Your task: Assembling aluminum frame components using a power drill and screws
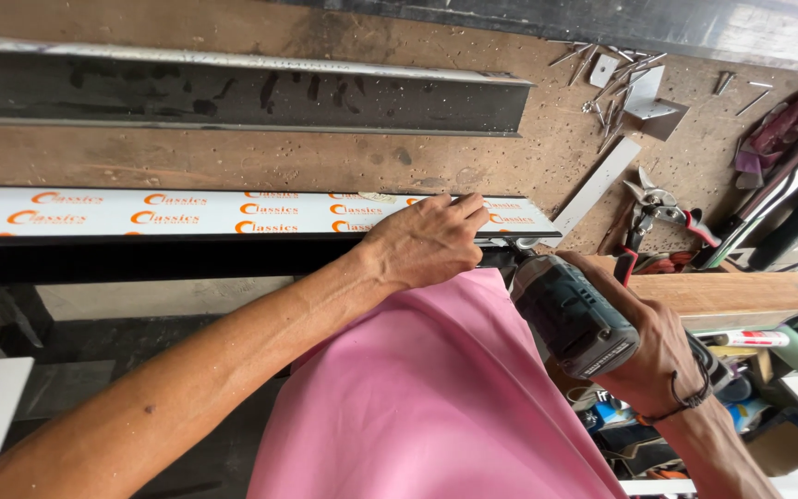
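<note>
My left hand [427, 240] presses down on the near end of a long aluminium profile [187, 214] wrapped in white film with orange print. The profile lies across the wooden workbench [325, 157]. My right hand [653, 356] grips a dark grey-green cordless drill [570, 314], whose nose points at the profile's right end, just under my left hand's fingers. The drill tip itself is hidden behind my left hand and pink shirt.
A dark metal channel [233, 92] lies parallel further back on the bench. Loose screws and small metal plates [621, 83] are scattered at the back right. Red-handled snips [662, 214], a flat metal strip [598, 185] and a wooden plank [741, 291] sit right.
</note>
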